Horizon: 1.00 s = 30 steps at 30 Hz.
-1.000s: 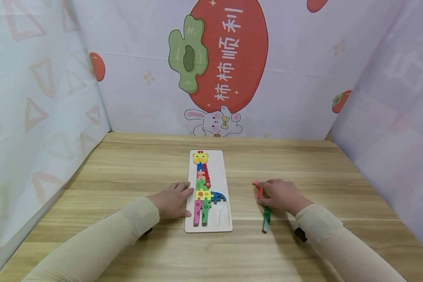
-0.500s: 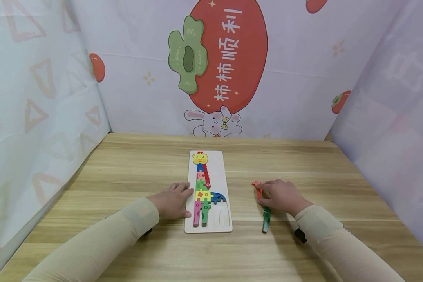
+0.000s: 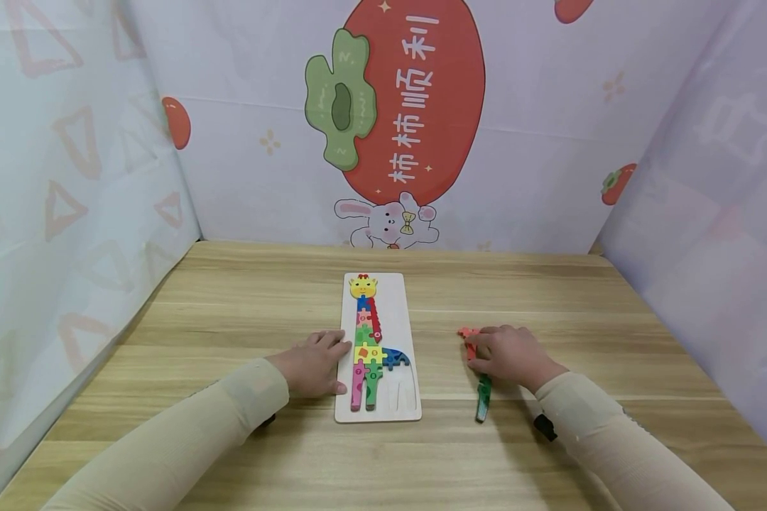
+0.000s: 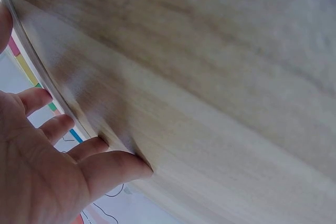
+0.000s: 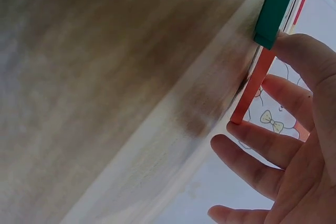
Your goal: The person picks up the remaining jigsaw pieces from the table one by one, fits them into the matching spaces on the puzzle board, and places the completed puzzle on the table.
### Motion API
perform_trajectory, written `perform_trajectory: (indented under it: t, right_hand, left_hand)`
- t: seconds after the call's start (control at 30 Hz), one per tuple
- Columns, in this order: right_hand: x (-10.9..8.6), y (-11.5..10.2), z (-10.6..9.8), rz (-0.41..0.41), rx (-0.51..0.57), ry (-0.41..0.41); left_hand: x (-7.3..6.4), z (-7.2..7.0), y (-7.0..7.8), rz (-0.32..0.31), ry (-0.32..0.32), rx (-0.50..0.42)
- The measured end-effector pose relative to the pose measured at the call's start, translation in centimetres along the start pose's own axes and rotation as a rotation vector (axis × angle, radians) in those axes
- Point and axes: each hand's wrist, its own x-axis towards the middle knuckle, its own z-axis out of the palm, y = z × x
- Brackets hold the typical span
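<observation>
A wooden board [image 3: 393, 305] holds a giraffe jigsaw of numbered coloured pieces, with a yellow head [image 3: 363, 287] at the far end. Bare grooves show below the blue piece [image 3: 395, 358]. My left hand [image 3: 314, 363] rests at the board's left edge with its fingers spread; the left wrist view shows the fingertips along that edge. To the right of the board, my right hand [image 3: 510, 355] pinches an orange-red puzzle piece [image 5: 254, 85] between thumb and fingers, low at the tabletop. A green puzzle piece [image 3: 483, 399] lies just nearer than it, close by the thumb.
The wood-grain table [image 3: 281, 284] is enclosed by a printed cloth backdrop [image 3: 243, 177] at the back and cloth walls on both sides. Dark wrist straps [image 3: 545, 426] show under the cream sleeves [image 3: 594, 419].
The orange-red piece has turned slightly under my right fingers. The left hand, the board and the green piece stay where they were.
</observation>
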Motion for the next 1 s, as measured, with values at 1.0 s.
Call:
perform_trajectory:
  t: [1.0]
  right_hand:
    - [-0.1,-0.4,-1.0,-0.032,-0.005,0.200]
  left_hand:
    - [-0.2,-0.1,0.1,-0.003,0.003,0.000]
